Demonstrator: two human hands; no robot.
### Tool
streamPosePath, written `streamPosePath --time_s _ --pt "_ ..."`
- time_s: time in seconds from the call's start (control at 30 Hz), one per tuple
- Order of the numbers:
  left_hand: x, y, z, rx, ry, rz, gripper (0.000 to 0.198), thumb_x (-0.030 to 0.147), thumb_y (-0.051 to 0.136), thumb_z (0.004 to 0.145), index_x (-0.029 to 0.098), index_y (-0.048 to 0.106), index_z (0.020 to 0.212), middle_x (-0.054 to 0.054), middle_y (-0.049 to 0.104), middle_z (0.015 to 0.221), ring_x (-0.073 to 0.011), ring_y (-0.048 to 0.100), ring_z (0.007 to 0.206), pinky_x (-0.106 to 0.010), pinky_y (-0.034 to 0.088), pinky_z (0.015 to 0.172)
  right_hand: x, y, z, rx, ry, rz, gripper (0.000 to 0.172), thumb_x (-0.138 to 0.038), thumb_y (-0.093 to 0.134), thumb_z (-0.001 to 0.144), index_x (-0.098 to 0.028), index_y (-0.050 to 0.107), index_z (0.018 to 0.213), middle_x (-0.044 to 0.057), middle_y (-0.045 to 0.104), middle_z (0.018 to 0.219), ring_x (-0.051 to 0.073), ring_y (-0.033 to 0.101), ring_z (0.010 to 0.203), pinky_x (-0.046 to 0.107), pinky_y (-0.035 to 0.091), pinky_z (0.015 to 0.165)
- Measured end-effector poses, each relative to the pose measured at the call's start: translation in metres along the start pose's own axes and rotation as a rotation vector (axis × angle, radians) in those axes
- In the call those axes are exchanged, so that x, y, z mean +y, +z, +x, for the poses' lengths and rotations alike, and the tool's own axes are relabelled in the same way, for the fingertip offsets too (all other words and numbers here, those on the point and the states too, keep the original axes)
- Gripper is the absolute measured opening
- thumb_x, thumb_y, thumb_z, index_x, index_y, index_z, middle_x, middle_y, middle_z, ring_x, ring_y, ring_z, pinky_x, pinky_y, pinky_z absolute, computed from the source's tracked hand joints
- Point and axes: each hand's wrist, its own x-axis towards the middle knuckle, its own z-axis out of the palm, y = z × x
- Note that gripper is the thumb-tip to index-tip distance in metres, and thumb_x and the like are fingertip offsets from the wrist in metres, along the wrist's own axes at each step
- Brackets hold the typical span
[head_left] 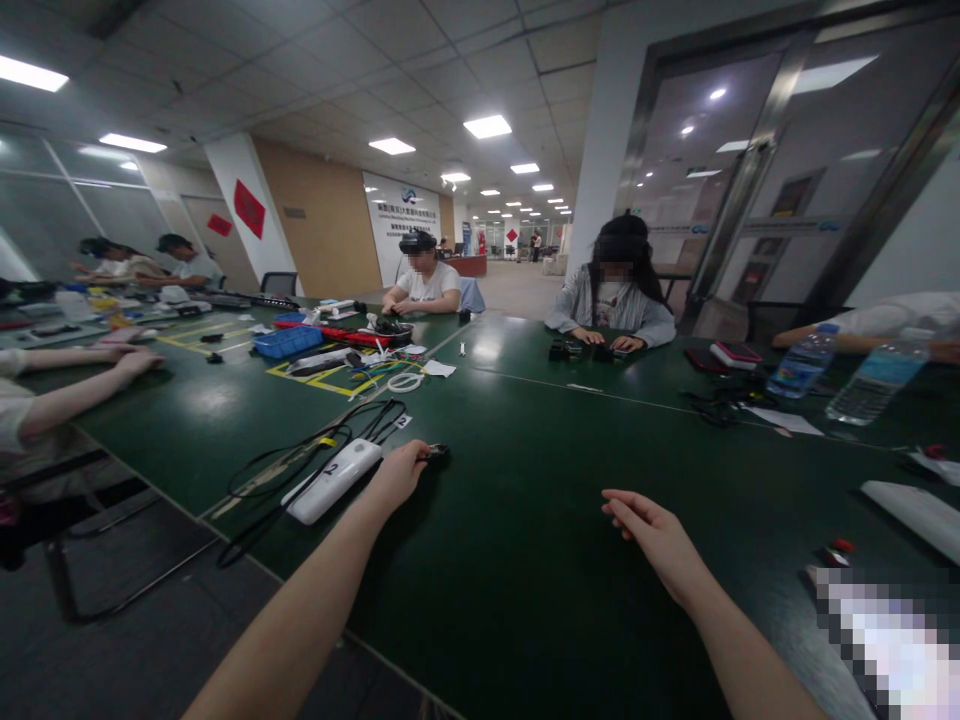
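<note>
My left hand point(401, 474) is closed on a small dark object point(438, 453) with a shiny metallic part, at or just above the green table; its kind is too small to tell. Beside that hand lies a white power strip point(337, 483) marked with a 2, and its black cable point(289, 455) loops around it. Over the table to the right, my right hand point(651, 535) is held with fingers loosely stretched out and holds nothing visible. Some of its fingers are hidden behind the others.
A blue basket point(288, 342), a white coiled cable point(406, 382) and loose tools lie farther back. Two water bottles point(879, 378) stand at the right, near black cables point(720, 408). Several people sit around the green table point(525, 460); one person's hands point(626, 343) rest opposite.
</note>
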Motion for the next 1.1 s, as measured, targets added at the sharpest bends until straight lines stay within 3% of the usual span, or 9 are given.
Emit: streamPosePath --time_s 0.23,0.5,0.8,1.1 --pt "0.0024 0.0015 -0.0024 0.033 0.020 -0.030 0.033 0.028 0.044 0.076 0.018 0.047 0.107 -0.003 0.061 0.082 -0.0171 0.057 0.077 -0.028 0.043 0.072 0.0018 -0.0007 0.0010 -0.006 0.002 0.000 0.035 -0.040 0.055 0.067 -0.022 0.062 0.096 0.005 0.064 0.089 0.021 0.055 0.081 0.033 0.045 0.069" --pt "0.0068 -0.0017 -0.0026 -0.005 0.011 -0.013 0.029 0.037 0.048 0.074 0.022 0.058 0.097 -0.003 0.062 0.082 -0.0180 0.057 0.079 -0.027 0.043 0.069 0.0034 0.0009 0.0020 -0.004 -0.023 0.001 0.035 -0.042 0.056 0.067 -0.022 0.062 0.095 0.005 0.065 0.089 0.021 0.055 0.082 0.032 0.045 0.068" --pt "0.0038 -0.0003 -0.0024 0.002 -0.033 -0.063 0.023 0.035 0.050 0.073 0.024 0.058 0.092 -0.001 0.063 0.082 -0.0171 0.058 0.078 -0.026 0.043 0.068 0.0008 -0.0001 0.0007 0.004 0.012 -0.009 0.033 -0.039 0.055 0.068 -0.023 0.062 0.095 0.005 0.064 0.090 0.022 0.055 0.082 0.034 0.044 0.069" --pt "0.0030 -0.0006 -0.0023 0.018 0.032 -0.001 0.021 0.032 0.051 0.070 0.023 0.056 0.089 0.000 0.059 0.076 -0.0171 0.055 0.074 -0.026 0.041 0.064 0.0027 -0.0005 0.0021 -0.010 0.006 -0.008 0.033 -0.040 0.055 0.069 -0.023 0.061 0.097 0.005 0.063 0.090 0.022 0.054 0.083 0.034 0.044 0.071"
